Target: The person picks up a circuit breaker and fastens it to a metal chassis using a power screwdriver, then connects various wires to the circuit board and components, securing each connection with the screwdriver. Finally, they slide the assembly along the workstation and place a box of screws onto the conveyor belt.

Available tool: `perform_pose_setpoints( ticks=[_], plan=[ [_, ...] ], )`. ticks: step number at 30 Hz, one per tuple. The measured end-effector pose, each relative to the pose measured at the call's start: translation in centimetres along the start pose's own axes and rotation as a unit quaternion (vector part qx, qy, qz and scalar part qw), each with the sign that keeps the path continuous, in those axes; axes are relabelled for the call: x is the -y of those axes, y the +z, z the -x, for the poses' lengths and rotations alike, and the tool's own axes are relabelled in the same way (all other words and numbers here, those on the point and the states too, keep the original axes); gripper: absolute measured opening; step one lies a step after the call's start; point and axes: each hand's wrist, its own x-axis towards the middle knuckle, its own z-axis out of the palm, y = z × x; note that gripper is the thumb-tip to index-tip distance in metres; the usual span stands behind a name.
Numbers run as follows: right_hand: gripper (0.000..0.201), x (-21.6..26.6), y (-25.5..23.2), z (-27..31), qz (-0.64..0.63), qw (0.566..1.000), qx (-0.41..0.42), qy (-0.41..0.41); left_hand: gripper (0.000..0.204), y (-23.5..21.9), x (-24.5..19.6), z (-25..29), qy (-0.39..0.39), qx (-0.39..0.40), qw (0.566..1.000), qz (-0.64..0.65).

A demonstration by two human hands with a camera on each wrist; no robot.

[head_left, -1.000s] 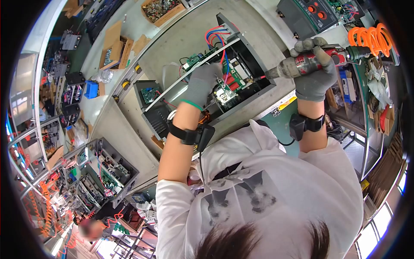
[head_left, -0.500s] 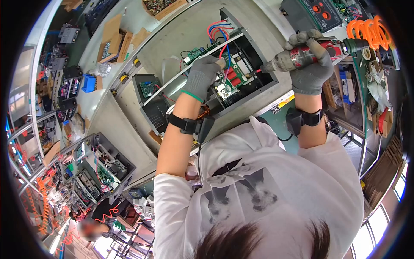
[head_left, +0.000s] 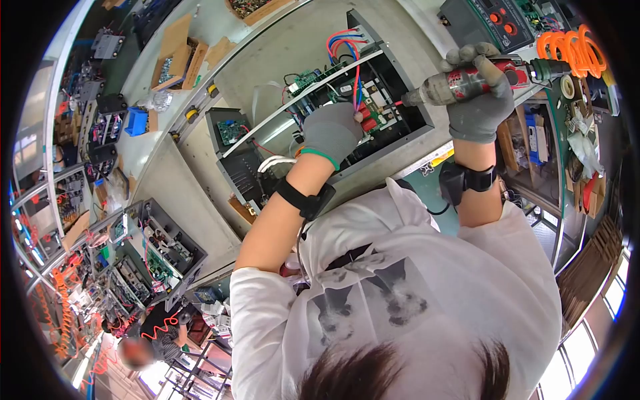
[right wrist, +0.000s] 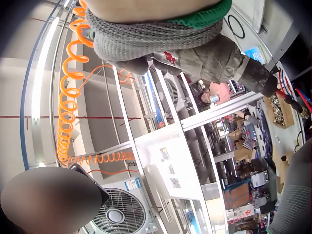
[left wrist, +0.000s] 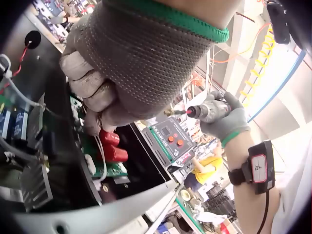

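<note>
My left hand (head_left: 331, 133), in a grey glove, is over the circuit board (head_left: 385, 117) inside an open dark metal chassis (head_left: 390, 148). Its thumb and finger pinch the end of a thin white wire (left wrist: 103, 152), close above red cylindrical parts (left wrist: 115, 154). What lies inside the pinch is mostly hidden. My gloved right hand (head_left: 481, 110) grips a red and grey air screwdriver (head_left: 448, 88) from the right. Its bit points left over the chassis, with a small brass-coloured piece (left wrist: 169, 111) at the tip. Red and blue wires (head_left: 357, 60) arch over the board beside my left fingertips.
An orange coiled hose (head_left: 573, 52) leads off behind the screwdriver. A dark control box with orange knobs (head_left: 490, 23) stands at the back right. Cardboard boxes (head_left: 175, 57) and a blue bin (head_left: 137, 122) sit at the left. Another open chassis (head_left: 160, 250) stands at lower left.
My left hand has moved right and nearer my body, to the red cylinders. The screwdriver tip has drawn slightly up and away from the board, still in my right hand.
</note>
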Motion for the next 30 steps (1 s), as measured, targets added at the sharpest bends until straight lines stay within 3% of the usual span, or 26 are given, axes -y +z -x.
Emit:
perform_pose_setpoints(
  ticks=[3, 5, 10, 11, 12, 13, 15, 18, 24, 27, 30],
  plan=[
    [0.025, 0.1, -0.4, -0.3, -0.018, 1.0, 0.018, -0.002, 0.031, -1.3, 0.8, 0.2, 0.0, -0.037, 0.999, -0.007],
    [0.025, 0.2, -0.7, -0.2, -0.028, 0.999, 0.021, 0.0, 0.029, -3.0, 1.2, 0.8, -0.073, -0.075, 0.994, -0.037],
    [0.026, 0.0, -0.5, -0.1, 0.005, 1.0, 0.002, 0.0, 0.027, -1.4, 4.7, -1.5, -0.031, -0.079, 0.995, 0.061],
    [0.026, -0.2, -0.3, 0.0, 0.004, 1.0, 0.002, 0.001, 0.025, -1.0, 5.6, -2.2, -0.083, 0.063, 0.928, 0.358],
    [0.026, -0.4, 0.0, 0.1, -0.001, 1.0, 0.01, 0.0, 0.023, -1.1, 5.8, -2.3, -0.125, 0.197, 0.754, 0.614],
    [0.027, -0.5, 0.2, 0.2, -0.006, 1.0, 0.019, -0.002, 0.023, -1.1, 5.6, -2.0, -0.126, 0.196, 0.754, 0.614],
    [0.026, -1.0, 0.7, 0.5, -0.018, 0.999, 0.029, 0.01, 0.02, -1.1, 5.0, -1.4, -0.154, 0.169, 0.678, 0.699],
    [0.023, -1.9, 1.5, 0.7, -0.036, 0.997, 0.057, 0.033, 0.02, -0.4, 5.4, -1.6, -0.099, 0.149, 0.714, 0.676],
    [0.023, -3.8, 2.9, 1.2, -0.072, 0.989, 0.123, 0.034, 0.018, -0.4, 4.9, -1.3, -0.117, 0.106, 0.757, 0.634],
    [0.023, -4.0, 3.3, 1.5, -0.056, 0.99, 0.126, 0.034, 0.018, -0.5, 4.8, -1.7, -0.166, 0.108, 0.723, 0.662],
    [0.023, -4.2, 3.4, 1.7, -0.065, 0.988, 0.142, 0.024, 0.017, -0.6, 4.8, -2.1, -0.147, 0.133, 0.715, 0.67]
  ],
)
